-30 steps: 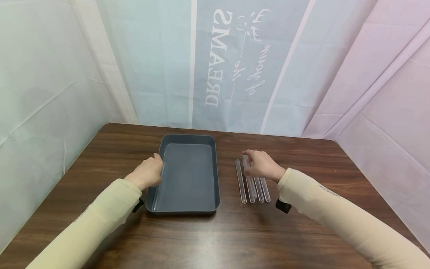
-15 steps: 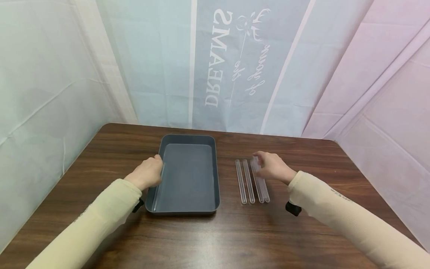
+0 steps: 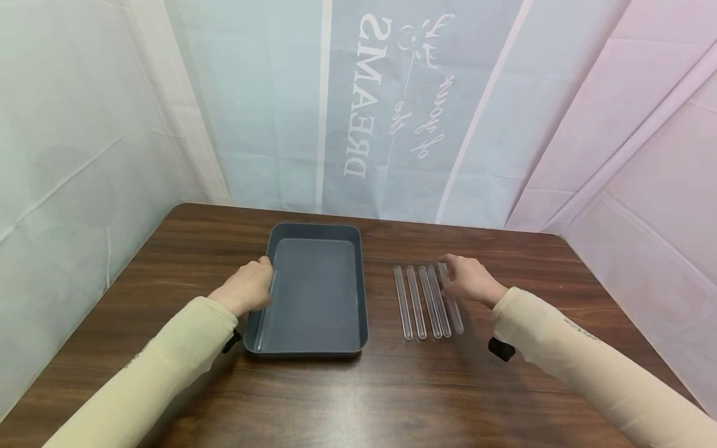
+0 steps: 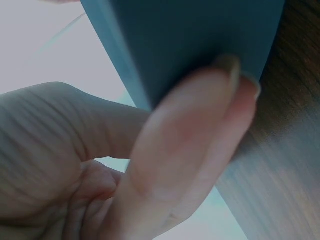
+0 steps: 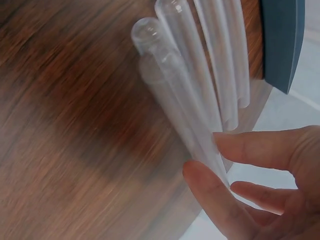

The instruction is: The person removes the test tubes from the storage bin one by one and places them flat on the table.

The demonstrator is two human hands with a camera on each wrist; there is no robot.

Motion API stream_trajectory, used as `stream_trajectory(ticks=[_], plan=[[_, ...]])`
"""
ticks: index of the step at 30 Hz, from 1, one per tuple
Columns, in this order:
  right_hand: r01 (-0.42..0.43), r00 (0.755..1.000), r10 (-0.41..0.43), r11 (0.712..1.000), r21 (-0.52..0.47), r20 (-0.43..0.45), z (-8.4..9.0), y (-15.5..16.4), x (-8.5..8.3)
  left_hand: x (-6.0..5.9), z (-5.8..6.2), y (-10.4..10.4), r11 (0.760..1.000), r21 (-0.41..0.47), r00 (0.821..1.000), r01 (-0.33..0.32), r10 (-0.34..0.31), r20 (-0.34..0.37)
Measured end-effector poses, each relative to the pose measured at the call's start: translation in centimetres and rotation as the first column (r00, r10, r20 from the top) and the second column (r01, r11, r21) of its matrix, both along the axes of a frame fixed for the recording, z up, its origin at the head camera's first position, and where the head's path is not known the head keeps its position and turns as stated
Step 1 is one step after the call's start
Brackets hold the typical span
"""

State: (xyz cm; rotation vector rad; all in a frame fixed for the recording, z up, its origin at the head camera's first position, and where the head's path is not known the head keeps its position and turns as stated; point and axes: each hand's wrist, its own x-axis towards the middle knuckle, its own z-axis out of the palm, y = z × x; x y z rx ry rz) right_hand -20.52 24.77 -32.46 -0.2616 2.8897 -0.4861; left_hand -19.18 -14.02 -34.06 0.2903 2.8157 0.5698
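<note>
My left hand (image 3: 246, 289) grips the left wall of a dark grey rectangular tray (image 3: 308, 356). In the left wrist view, its fingers (image 4: 175, 135) press against the tray's outer side (image 4: 195, 30). A clear test tube (image 3: 264, 323) lies in the tray along the left wall. To the tray's right, several clear test tubes (image 3: 415, 305) lie side by side on the table. My right hand (image 3: 469, 278) pinches the far end of the rightmost test tube (image 3: 456, 317) between thumb and fingers. The right wrist view shows this pinched tube (image 5: 170, 105) overlapping its neighbour.
The dark wooden table (image 3: 347, 404) carries everything. A pale blue cloth with printed lettering (image 3: 364, 99) hangs behind its back edge. White cloth walls (image 3: 73, 137) stand at the left and right sides.
My right hand has moved rightward along the row of tubes. The tubes have become more spread out, with the last one shifted right. My left hand keeps its hold on the tray.
</note>
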Motion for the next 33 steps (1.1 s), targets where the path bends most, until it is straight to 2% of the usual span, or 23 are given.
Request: stream_trajectory(ticks=[10,19,27,33], plan=[[0.008,1.000,-0.008,1.000,-0.022,0.024,-0.9,0.6,-0.3,-0.1,-0.1,0.1,1.000,-0.009,1.000,0.002,-0.002,0.003],[0.006,1.000,-0.006,0.999,-0.048,-0.001,-1.6,1.0,-0.5,-0.1,-0.1,0.0,1.000,0.001,1.000,0.007,-0.007,0.001],[0.005,1.000,-0.006,1.000,-0.029,-0.021,-2.0,1.1,-0.6,-0.1,0.0,0.2,1.000,-0.026,1.000,-0.009,0.010,0.017],[0.019,1.000,-0.019,0.999,-0.041,-0.010,-2.3,1.0,-0.4,-0.1,-0.1,0.3,1.000,-0.030,1.000,-0.002,0.002,0.008]])
